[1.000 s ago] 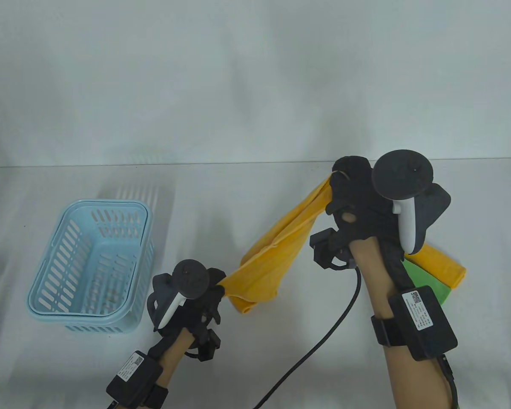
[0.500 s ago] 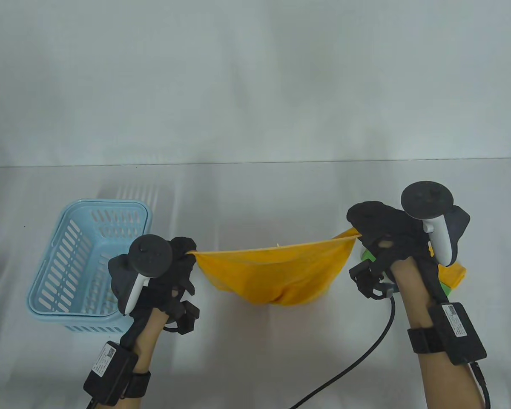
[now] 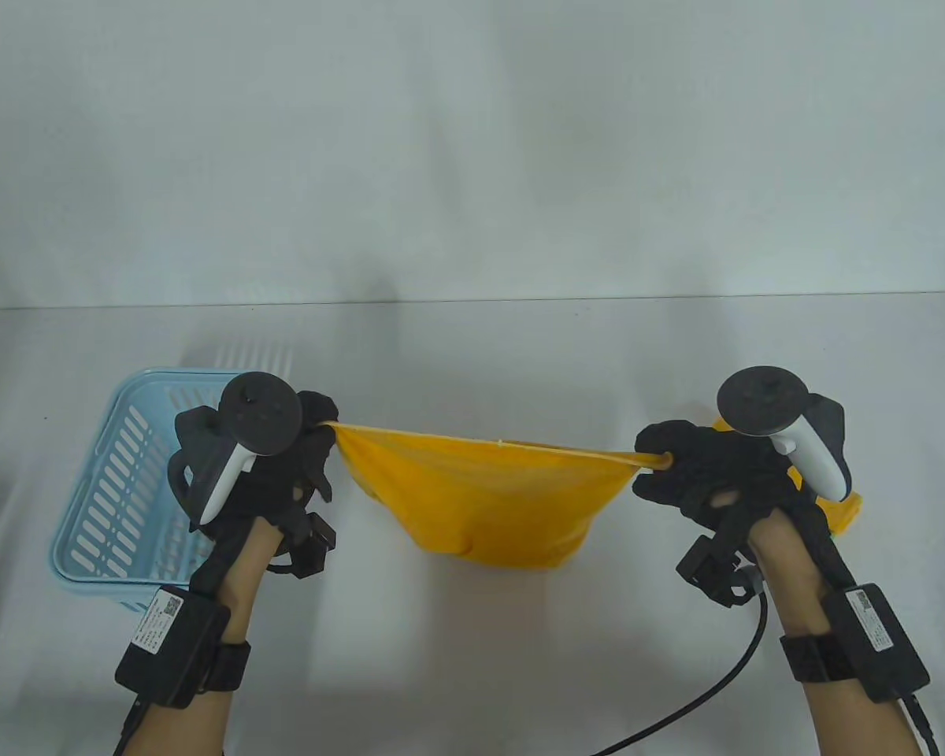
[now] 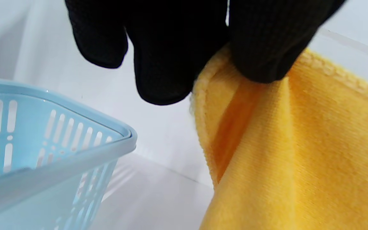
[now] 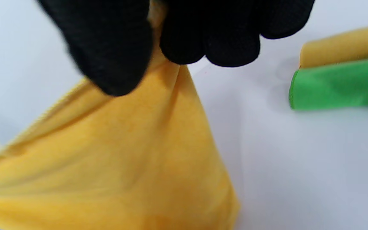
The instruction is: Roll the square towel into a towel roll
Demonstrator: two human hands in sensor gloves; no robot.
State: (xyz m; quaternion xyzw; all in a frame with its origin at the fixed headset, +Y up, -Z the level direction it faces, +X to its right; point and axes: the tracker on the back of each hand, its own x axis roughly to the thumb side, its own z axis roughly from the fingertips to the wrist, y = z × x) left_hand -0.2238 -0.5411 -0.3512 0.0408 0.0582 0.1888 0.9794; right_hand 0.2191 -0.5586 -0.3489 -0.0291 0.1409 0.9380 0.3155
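Your left hand [image 3: 283, 465] pinches one top corner of the yellow square towel [image 3: 484, 504], your right hand [image 3: 697, 468] pinches the other. In the left wrist view the gloved fingertips [image 4: 260, 48] clamp the hemmed corner; in the right wrist view the thumb and fingers [image 5: 113, 54] close on bunched fabric, so both hands are gripping the towel. The top edge runs taut between your hands, with a slight dip toward the right. The rest of the cloth sags below it in a pouch, unrolled, over the middle of the white surface [image 3: 472, 354]. Can't tell from the table view whether the bottom of the sag touches the surface. The light blue slotted basket [image 3: 118, 488] sits at the left, and your left hand is over its near right corner in the table view; the left wrist view shows the basket rim just beside the towel corner, not touching it. Behind your right hand a yellow towel roll [image 5: 343, 44] lies on the surface with a green towel roll [image 5: 337, 84] touching it along its side; in the table view only a bit of the yellow one shows past your wrist. A black cable [image 3: 701, 693] trails from the right wrist across the surface toward the bottom edge.
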